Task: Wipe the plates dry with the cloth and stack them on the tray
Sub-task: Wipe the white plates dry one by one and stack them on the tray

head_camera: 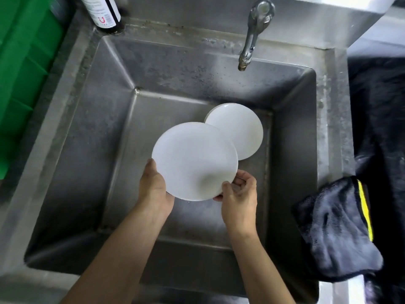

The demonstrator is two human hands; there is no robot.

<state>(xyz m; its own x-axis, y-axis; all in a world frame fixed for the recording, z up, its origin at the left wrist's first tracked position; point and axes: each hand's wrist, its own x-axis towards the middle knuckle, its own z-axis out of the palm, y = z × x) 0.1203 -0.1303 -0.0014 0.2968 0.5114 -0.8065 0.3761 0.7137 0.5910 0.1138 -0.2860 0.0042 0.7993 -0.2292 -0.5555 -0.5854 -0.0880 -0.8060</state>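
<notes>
At far left, beside the steel sink [72,132]: a green crate [22,73], and farther right on the sink's far ledge a dark bottle [103,12] with a white label, standing upright. Over the middle of the basin, held above its floor: a white plate [192,159], tilted slightly, gripped at its near rim from both sides. On its near-left edge the left hand [153,185], clamped on the plate, thumb on the upper face, the other fingers hidden beneath. On its near-right edge the right hand [238,198], also clamped on the plate, thumb on top and fingers curled under the rim. Just behind and to the right, partly covered by the held plate: a second white plate [238,132] lower in the basin, near the far-right corner; cannot tell if resting flat. Above it, at the far wall: a metal tap [254,31], spout pointing down, no water running. At near right, on the sink's right ledge: a dark cloth [337,229] with a yellow strip, crumpled, well apart from both hands.
</notes>
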